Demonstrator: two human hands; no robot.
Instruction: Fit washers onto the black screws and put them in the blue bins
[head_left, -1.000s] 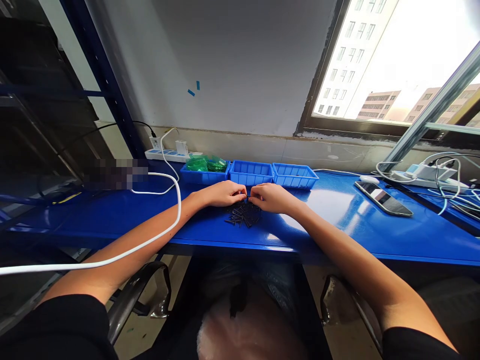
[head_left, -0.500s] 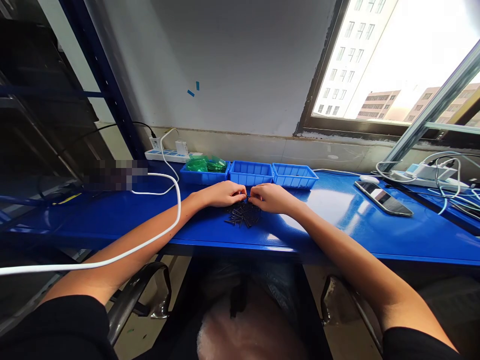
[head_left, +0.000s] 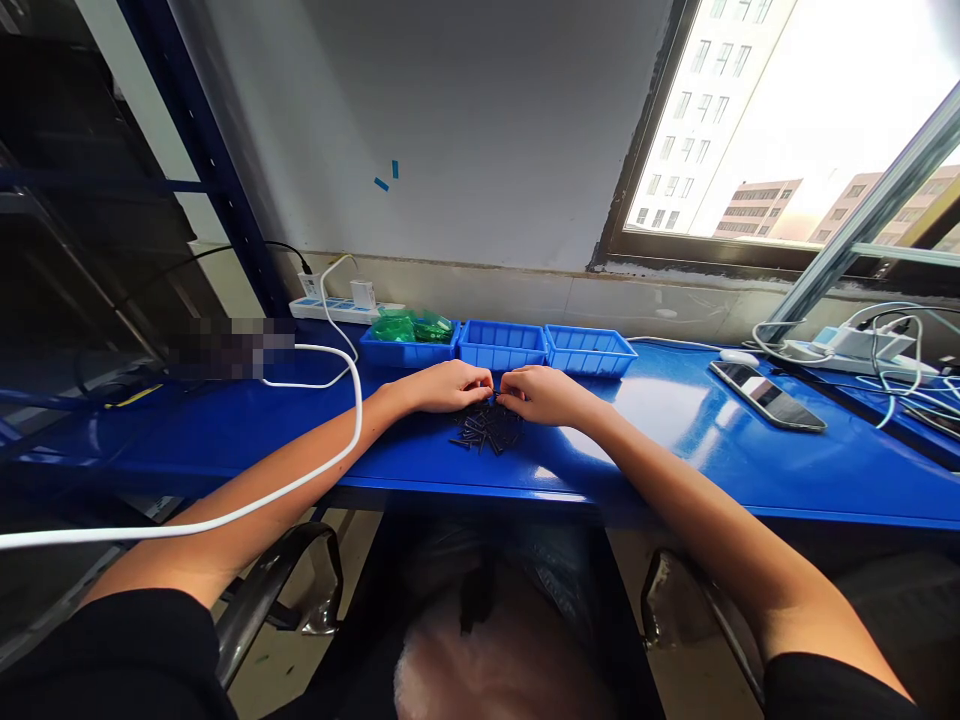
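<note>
Over a loose pile of thin black screws (head_left: 484, 432) on the blue table, my two hands meet fingertip to fingertip. My left hand (head_left: 454, 386) is closed in a pinch, coming in from the left. Opposite it, my right hand (head_left: 541, 394) is pinched shut too. A small dark piece, which looks like one of the black screws, shows between the fingertips; its details are too small to read. Just behind the hands stand three blue bins: the left bin (head_left: 409, 355) holds green plastic bags (head_left: 411, 327), beside the middle bin (head_left: 502, 358) and the right bin (head_left: 596, 366).
A white cable (head_left: 352, 400) loops across above my left forearm. Power strips (head_left: 345, 312) lie at the back left, with a tangle of cords (head_left: 885, 345) at the right. A phone (head_left: 766, 396) rests on the blue table (head_left: 660, 460). Chair armrests (head_left: 277, 590) are below.
Almost nothing differs. Both hands stay pinched together above the screws, with only a tiny shift at the fingertips.
</note>
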